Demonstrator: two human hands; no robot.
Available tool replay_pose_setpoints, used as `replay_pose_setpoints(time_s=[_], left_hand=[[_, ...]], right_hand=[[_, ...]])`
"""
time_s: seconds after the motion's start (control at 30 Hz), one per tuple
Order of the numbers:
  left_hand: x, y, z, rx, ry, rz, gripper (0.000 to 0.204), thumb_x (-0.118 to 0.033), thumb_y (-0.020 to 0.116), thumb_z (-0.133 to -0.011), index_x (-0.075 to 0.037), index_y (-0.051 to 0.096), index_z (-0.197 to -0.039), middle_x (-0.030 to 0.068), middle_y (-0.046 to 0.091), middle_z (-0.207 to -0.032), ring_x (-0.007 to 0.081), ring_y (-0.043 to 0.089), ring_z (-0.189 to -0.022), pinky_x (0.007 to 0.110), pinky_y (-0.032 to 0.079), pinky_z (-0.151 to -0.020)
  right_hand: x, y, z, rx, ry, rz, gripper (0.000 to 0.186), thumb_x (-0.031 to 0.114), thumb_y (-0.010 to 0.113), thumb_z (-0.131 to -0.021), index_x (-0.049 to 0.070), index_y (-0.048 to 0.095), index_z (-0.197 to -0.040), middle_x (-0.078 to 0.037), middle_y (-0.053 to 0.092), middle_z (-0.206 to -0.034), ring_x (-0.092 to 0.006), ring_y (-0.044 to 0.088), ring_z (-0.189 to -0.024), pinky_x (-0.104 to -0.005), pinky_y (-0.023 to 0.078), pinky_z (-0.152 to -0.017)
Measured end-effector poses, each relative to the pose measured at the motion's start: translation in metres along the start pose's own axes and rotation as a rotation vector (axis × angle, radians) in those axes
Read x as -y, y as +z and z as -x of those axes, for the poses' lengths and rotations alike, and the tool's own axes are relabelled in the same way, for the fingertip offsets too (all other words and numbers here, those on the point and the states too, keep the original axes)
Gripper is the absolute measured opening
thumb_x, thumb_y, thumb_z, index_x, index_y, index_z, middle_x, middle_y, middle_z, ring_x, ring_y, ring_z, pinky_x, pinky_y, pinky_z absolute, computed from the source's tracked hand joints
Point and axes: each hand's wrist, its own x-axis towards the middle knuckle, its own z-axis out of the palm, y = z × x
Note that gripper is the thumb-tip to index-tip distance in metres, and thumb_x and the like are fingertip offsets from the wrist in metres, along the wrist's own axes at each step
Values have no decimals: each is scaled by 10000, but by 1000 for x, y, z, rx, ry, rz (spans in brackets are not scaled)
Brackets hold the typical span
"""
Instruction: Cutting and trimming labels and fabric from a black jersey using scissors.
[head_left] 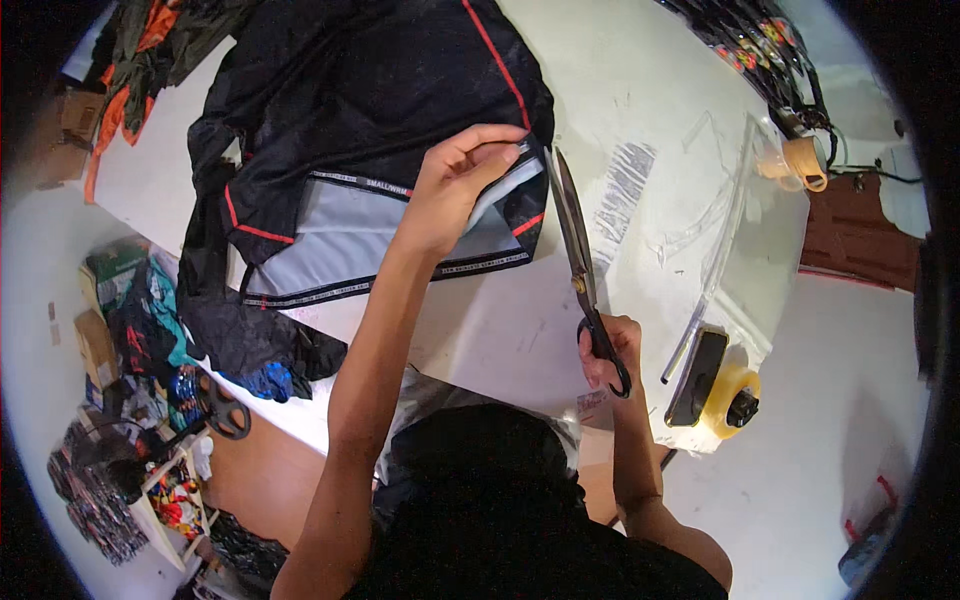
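A black long-sleeved garment (390,80) with red seam lines lies on the white table, its pale grey inside showing at the open hem. My left hand (447,185) is closed, pinching the edge of the garment's hem between thumb and fingers at the right side. In my right hand (625,350) are large black-handled scissors (575,235), pointing away from me. Their blades look nearly closed, and the tips are just right of the pinched hem. Whether the blades touch the fabric I cannot tell.
At the table's right lie a black phone (697,380), a yellow tape roll (730,400) and a clear plastic bag (745,270). A dark fabric pile (260,330) hangs over the near left edge. Orange-and-dark cloth (130,95) is at the far left.
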Motion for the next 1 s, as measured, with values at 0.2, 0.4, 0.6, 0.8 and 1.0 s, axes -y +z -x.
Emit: replay_pose_setpoints(time_s=[0.2,0.4,0.6,0.8,1.0], left_hand=[[-19,3,-2,94,-53,92,209,-67,551,-904,-20,617,-1096,15,654,-834,38,579,-735,167,445,-665],[-20,-6,-2,144,13,-48,273,-78,521,-917,-12,567,-1178,53,663,-894,48,588,-757,174,461,-685],[-22,-8,-1,155,95,-247,323,-91,538,-913,-34,541,-1230,36,660,-866,18,552,-728,145,418,-650],[-23,-9,0,178,164,-265,358,-97,545,-914,-52,508,-1267,26,660,-832,4,485,-679,140,376,-603],[-20,-6,-1,139,217,-201,369,-103,558,-912,-63,501,-1274,20,661,-804,0,438,-655,150,356,-565]], right_hand=[[0,-8,-12,45,39,162,467,398,832,-590,30,551,-652,9,487,-534,-65,435,-441,-200,304,-417],[6,-6,-18,67,22,165,516,458,830,-584,31,550,-653,18,476,-508,-68,436,-427,-205,327,-402],[7,-4,-20,-16,8,54,533,486,829,-589,39,539,-611,18,495,-480,-66,464,-385,-189,342,-366],[13,1,-21,-8,4,21,540,488,838,-574,40,538,-595,12,508,-466,-66,479,-375,-183,333,-353],[11,-5,-20,48,21,25,531,469,847,-572,34,543,-599,4,510,-467,-69,479,-375,-185,334,-349]])
